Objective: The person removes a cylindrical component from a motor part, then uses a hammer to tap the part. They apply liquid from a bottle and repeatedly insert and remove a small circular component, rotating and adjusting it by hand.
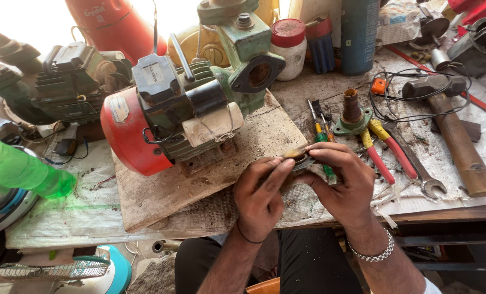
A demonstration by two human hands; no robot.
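a small dark round part [299, 161] sits pinched between both hands, held just above the front edge of a wooden board [199, 185] on the desk [63, 218]. the left hand [262, 193] comes up from below, fingers curled, thumb and forefinger pressed onto the part's left side. the right hand [343, 182] arches over from the right, its fingertips closed on the part's top and right edge, a yellowish bit showing at the top of the part. both grips are pressed together on the part; what it is exactly cannot be told. the left wrist carries a thin dark band, the right wrist a metal chain bracelet [372, 252]. both forearms rise from the bottom of the frame, over dark trousers.

on the board behind the hands stands a pump motor [166, 117] with a red end cover and a green cast body. just right of the hands lie screwdrivers [320, 133], pliers [387, 149] with red and yellow handles, and a spanner [425, 177]. a green flange with a rusty pipe stub [352, 115] stands near them. further right a hammer [452, 133] with a wooden handle lies across a black wire. a green plastic bottle [22, 170] lies at the far left, well apart from the hands. a white jar with a red lid [287, 46] stands at the back.
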